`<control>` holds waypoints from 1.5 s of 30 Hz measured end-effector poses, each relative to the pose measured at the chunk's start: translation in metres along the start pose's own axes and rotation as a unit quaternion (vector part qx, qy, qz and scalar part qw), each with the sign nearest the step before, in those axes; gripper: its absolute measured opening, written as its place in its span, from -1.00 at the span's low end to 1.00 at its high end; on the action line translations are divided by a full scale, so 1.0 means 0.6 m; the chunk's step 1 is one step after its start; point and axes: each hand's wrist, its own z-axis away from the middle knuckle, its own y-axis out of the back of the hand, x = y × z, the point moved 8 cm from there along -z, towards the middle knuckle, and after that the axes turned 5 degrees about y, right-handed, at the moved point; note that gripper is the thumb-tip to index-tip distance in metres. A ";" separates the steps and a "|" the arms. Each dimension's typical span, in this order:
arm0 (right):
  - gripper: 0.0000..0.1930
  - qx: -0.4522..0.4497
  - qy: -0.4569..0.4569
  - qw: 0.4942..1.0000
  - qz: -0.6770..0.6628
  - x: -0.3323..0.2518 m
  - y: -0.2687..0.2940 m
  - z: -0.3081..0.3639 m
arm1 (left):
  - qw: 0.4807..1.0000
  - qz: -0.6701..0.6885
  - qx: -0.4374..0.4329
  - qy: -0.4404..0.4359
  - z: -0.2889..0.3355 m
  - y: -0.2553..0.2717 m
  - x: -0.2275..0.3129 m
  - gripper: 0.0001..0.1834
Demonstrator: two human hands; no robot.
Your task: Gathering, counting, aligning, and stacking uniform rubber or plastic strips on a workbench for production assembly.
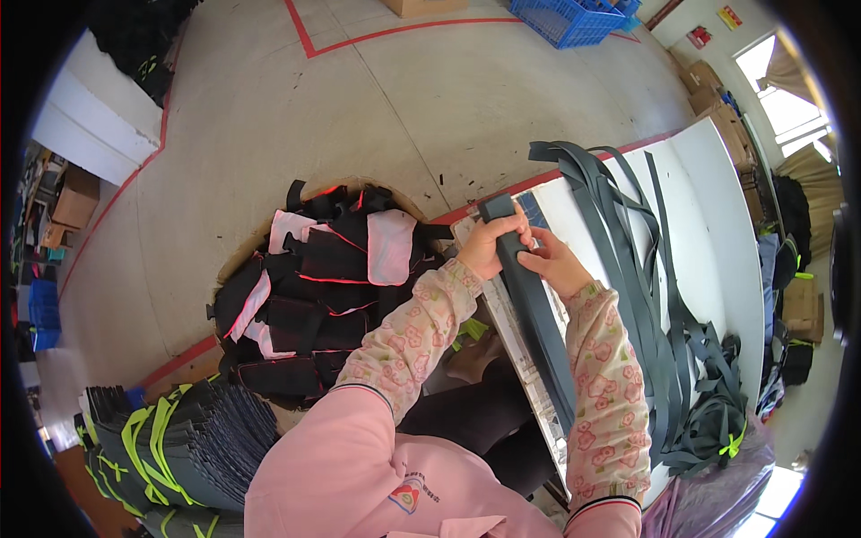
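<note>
A bundle of flat dark grey straps [536, 309] lies along the near-left edge of the white table [704, 193]. Close to its far end, my left hand [485, 247] is closed around the straps from the left, and the strap tip sticks out beyond the fingers. My right hand [556, 263] pinches the same straps from the right side, its fingertips close to the left hand's. The two hands hide part of the strap ends. Patterned sleeve covers wrap both my forearms. To the right, long loose grey straps [619, 242] trail across the tabletop.
Left of the table stands a round-topped container full of black bags [336, 255] with pink trim. Stacked dark pieces tied with yellow-green strips [161, 444] sit at lower left. A tangled strap heap [713, 421] lies at the table's near right. A blue crate [569, 22] is far off.
</note>
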 end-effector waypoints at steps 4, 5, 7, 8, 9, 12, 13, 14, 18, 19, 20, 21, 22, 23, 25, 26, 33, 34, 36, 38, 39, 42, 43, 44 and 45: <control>-0.40 0.036 -0.022 0.998 -0.054 0.014 0.004 0.013 | 0.999 0.025 0.046 -0.004 0.001 0.010 -0.012 -0.83; -0.40 0.050 -0.023 0.997 -0.059 0.018 0.010 0.018 | 0.998 0.031 0.049 -0.007 0.006 0.011 -0.016 -0.83; -0.44 0.069 -0.033 0.995 -0.059 0.023 0.018 0.034 | 0.994 0.044 0.092 0.039 0.016 0.010 -0.034 -0.80; -0.44 0.068 -0.036 0.995 -0.057 0.025 0.016 0.041 | 0.990 0.050 0.113 0.064 0.021 0.012 -0.043 -0.75; -0.43 0.075 -0.038 0.994 -0.067 0.025 0.015 0.050 | 0.991 0.063 0.093 0.075 0.024 0.008 -0.046 -0.64; -0.41 0.082 -0.038 0.993 -0.075 0.026 0.013 0.049 | 0.987 0.060 0.124 0.078 0.042 0.014 -0.045 -0.60; -0.40 0.082 -0.035 0.993 -0.074 0.026 0.012 0.046 | 0.987 0.062 0.124 0.078 0.049 0.019 -0.047 -0.60; -0.40 0.082 -0.035 0.993 -0.074 0.029 0.008 0.043 | 0.990 0.062 0.118 0.055 0.059 0.026 -0.044 -0.55; -0.41 0.104 -0.046 0.989 -0.098 0.037 0.005 0.027 | 0.990 0.003 0.142 0.003 0.115 -0.001 -0.021 -0.43; -0.42 0.114 -0.050 0.987 -0.100 0.036 0.004 0.024 | 0.990 0.003 0.144 0.001 0.128 0.002 -0.023 -0.43; -0.42 0.112 -0.050 0.987 -0.100 0.037 0.003 0.022 | 0.989 -0.003 0.149 0.005 0.138 0.008 -0.028 -0.38; -0.43 0.116 -0.049 0.988 -0.095 0.038 0.004 0.021 | 0.988 -0.009 0.155 0.009 0.149 0.010 -0.029 -0.32; -0.44 0.120 -0.048 0.988 -0.089 0.039 0.005 0.019 | 0.988 -0.008 0.156 0.007 0.159 0.009 -0.030 -0.32; -0.44 0.119 -0.048 0.988 -0.088 0.041 0.005 0.017 | 0.983 -0.032 0.178 0.010 0.169 0.013 -0.031 -0.33; -0.44 0.126 -0.043 0.988 -0.077 0.046 0.010 0.017 | 0.978 -0.056 0.201 0.014 0.179 0.014 -0.027 -0.34; -0.44 0.127 -0.044 0.988 -0.077 0.050 0.013 0.015 | 0.975 -0.083 0.207 0.007 0.180 0.013 -0.023 -0.38; -0.46 0.120 -0.056 0.988 -0.083 0.047 0.002 0.012 | 0.918 -0.342 0.173 -0.106 0.179 -0.002 0.010 -0.72; -0.47 0.119 -0.058 0.987 -0.090 0.047 0.000 0.014 | 0.918 -0.342 0.171 -0.104 0.171 -0.012 0.021 -0.72; -0.48 0.119 -0.033 0.988 -0.097 0.060 0.009 0.015 | 0.786 -0.561 0.060 -0.253 0.154 -0.087 0.061 -0.79; -0.49 0.113 -0.006 0.988 -0.105 0.063 0.006 0.012 | 0.753 -0.584 0.044 -0.300 0.134 -0.095 0.075 -0.82; -0.50 0.113 0.000 0.988 -0.108 0.066 0.004 0.012 | 0.705 -0.637 0.030 -0.311 0.121 -0.089 0.068 -0.83; -0.50 0.121 -0.002 0.988 -0.099 0.074 0.006 0.007 | 0.664 -0.692 -0.003 -0.283 0.089 -0.056 0.048 -0.88; -0.51 0.127 -0.015 0.988 -0.084 0.079 0.012 0.014 | 0.649 -0.704 -0.009 -0.287 0.086 -0.057 0.043 -0.90; -0.52 0.123 0.002 0.992 -0.042 0.075 0.019 0.008 | 0.636 -0.714 -0.019 -0.291 0.080 -0.056 0.038 -0.91; -0.53 0.121 0.011 0.993 -0.003 0.076 0.020 0.010 | 0.633 -0.718 -0.012 -0.288 0.075 -0.051 0.036 -0.92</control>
